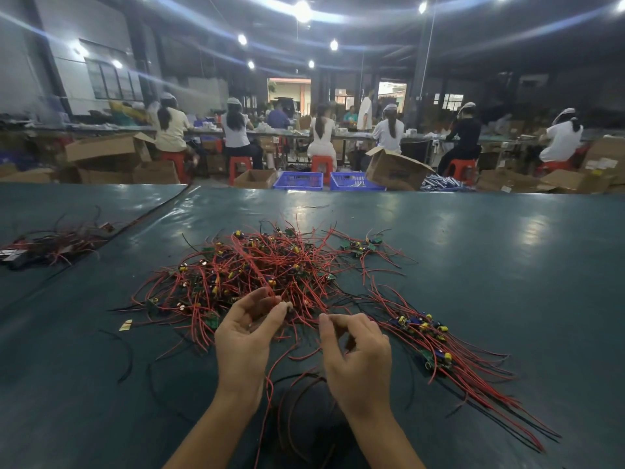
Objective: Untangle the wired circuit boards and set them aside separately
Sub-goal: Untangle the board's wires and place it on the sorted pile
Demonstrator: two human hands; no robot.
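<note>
Nearest: two bare forearms come in from 6 o'clock over the green table cover (507,265). A few loose red and black wires trail between the wrists.

Left hand (245,333): palm turned up, fingers curled, thumb and forefinger pinching a red wire (272,290) at the near edge of the heap.

Right hand (358,355): back of hand up, forefinger and thumb curled into a ring. Its fingertips (323,319) are in among the wire ends; motion blur, cannot tell if anything is held.

Loose black wire (125,358) lies at 9 o'clock of the left hand. A small gold-coloured scrap (125,325) lies just beyond it.

Separated boards (427,336) are at 3 o'clock of the right hand. They lie side by side, and their red and black leads fan out toward 4 o'clock.

Tangled pile (260,265) of wired circuit boards is at 12 o'clock, touching the left fingertips. It is red wire mostly, with green boards and yellow parts showing through.

Small cluster (360,247) of boards sits at 1 o'clock, just beside the pile's far right edge.

Second heap (50,245) of wires sits at 10 o'clock, well apart, across a seam in the cover.

Beyond the table edge, at 12 o'clock, are two blue crates (297,181), with an open cardboard box (395,169) just right of them. Farther back a row of seated workers (235,128) on red stools faces away at a long bench.
</note>
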